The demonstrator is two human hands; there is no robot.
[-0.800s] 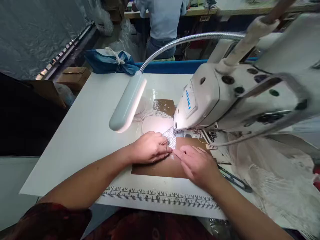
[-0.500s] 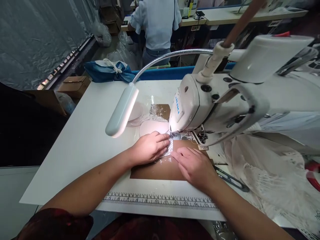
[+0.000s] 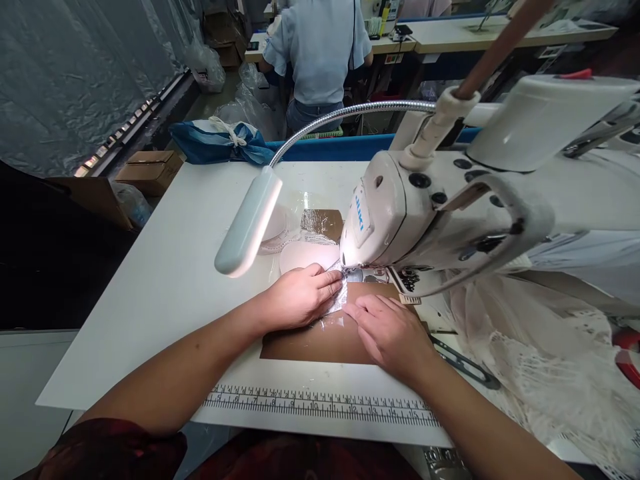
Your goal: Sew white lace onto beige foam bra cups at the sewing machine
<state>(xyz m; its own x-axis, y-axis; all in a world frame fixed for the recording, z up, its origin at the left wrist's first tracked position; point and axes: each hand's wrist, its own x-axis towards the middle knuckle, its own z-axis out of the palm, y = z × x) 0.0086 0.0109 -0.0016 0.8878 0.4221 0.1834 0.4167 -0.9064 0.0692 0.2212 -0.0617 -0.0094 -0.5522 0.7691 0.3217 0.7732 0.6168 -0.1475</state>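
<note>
My left hand point(image 3: 305, 297) lies flat on a piece of white lace fabric point(image 3: 340, 299), its fingertips close to the needle area of a white sewing machine point(image 3: 377, 207). Behind those fingers a pale pink bra cup point(image 3: 305, 255) rests against the lace; the hand hides where they meet. My right hand point(image 3: 387, 327) has its fingers curled, with thumb and forefinger closed at the lace's near right edge. Under both hands is a brown sheet point(image 3: 305, 347) with shiny clear tape on it. The needle and presser foot are mostly hidden.
A lamp point(image 3: 249, 223) on a bendable metal neck hangs over the white table point(image 3: 165, 280). More pale cups point(image 3: 274, 230) lie behind. To the right are a dark slotted metal piece point(image 3: 467, 363) and heaped cream lace point(image 3: 545, 353). A ruler strip point(image 3: 320, 403) runs along the front edge. Ahead sits a co-worker point(image 3: 320, 60).
The view has shifted slightly, so the machine appears a little further right. Both hands keep nearly the same place on the lace.
</note>
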